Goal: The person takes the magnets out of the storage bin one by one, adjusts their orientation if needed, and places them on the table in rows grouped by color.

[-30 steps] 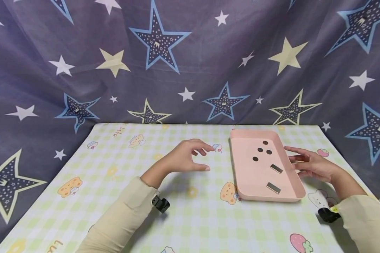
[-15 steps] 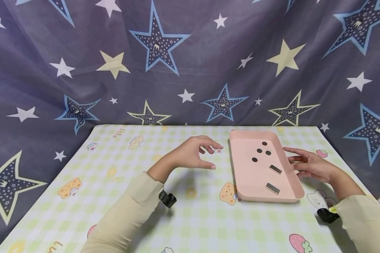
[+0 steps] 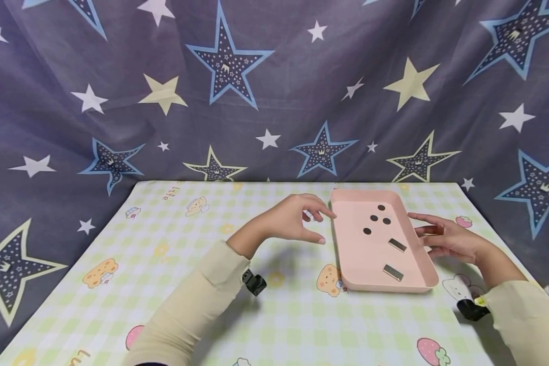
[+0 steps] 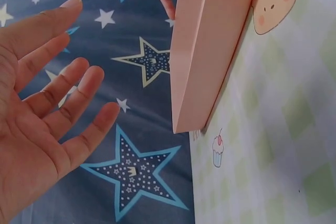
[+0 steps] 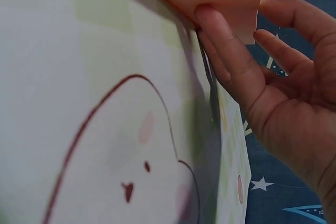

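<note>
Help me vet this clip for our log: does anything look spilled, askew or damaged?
Nothing stands out. The pink tray shows no visible damage, and the four dark discs and two rectangular pieces all lie inside it. The rectangular pieces sit at an angle to its sides, which seems unremarkable.

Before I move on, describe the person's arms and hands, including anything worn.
The left hand and right hand are ungloved. The left sleeve and right sleeve are long, plain and pale beige. A small black camera sits at each wrist; a yellow-green patch shows by the right one.
</note>
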The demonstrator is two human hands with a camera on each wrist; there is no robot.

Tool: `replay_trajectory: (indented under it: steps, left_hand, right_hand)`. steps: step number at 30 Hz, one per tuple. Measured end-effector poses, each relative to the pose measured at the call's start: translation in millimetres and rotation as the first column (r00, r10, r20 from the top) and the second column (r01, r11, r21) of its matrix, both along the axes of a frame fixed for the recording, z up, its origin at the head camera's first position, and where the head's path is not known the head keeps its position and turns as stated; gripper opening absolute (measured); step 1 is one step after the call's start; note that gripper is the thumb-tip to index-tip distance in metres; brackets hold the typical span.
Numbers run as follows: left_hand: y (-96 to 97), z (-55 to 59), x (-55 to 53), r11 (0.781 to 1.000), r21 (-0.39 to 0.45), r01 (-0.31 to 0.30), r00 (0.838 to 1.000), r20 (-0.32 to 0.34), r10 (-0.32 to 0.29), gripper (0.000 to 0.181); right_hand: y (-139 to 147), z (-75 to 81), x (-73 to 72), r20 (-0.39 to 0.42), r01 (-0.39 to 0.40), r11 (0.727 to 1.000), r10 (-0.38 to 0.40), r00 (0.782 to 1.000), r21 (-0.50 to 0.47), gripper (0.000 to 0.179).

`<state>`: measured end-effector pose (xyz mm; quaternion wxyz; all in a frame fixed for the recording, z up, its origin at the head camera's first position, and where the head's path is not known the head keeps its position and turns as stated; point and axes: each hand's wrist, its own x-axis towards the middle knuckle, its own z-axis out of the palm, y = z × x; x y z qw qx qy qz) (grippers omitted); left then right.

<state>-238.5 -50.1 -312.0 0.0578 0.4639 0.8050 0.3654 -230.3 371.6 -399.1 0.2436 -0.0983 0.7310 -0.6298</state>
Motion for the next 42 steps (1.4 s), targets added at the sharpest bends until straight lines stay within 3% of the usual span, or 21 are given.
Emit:
replay_trajectory:
  steps: [14,26,35,42]
  left_hand:
    - [24.2,-3.9,-5.4,0.999,-0.003,0.045,0.999,0.02,-0.045,0.037]
    - [47.4,-3.0,-9.4,0.997,-0.049,0.063,0.998,-0.006,-0.064,0.033]
    - [61.6,-1.6,-11.1,0.991,-0.104,0.085,0.996,0.024,-0.083,0.033]
    - [73.1,0.3,-10.4,0.979,-0.149,0.137,0.99,0.051,-0.13,0.032]
  right_hand:
    - [-1,0.8,0.7,0.002,-0.026,1.0,0.026,1.0,0.008,0.064]
    - [1,0.6,0.5,-0.002,-0.052,0.999,0.052,0.999,-0.002,0.064]
    - [1,-0.2,-0.5,-0.014,-0.079,0.997,0.079,0.997,-0.024,0.065]
    - [1,0.1,-0.4,-0.007,-0.082,0.996,0.081,0.997,-0.035,0.063]
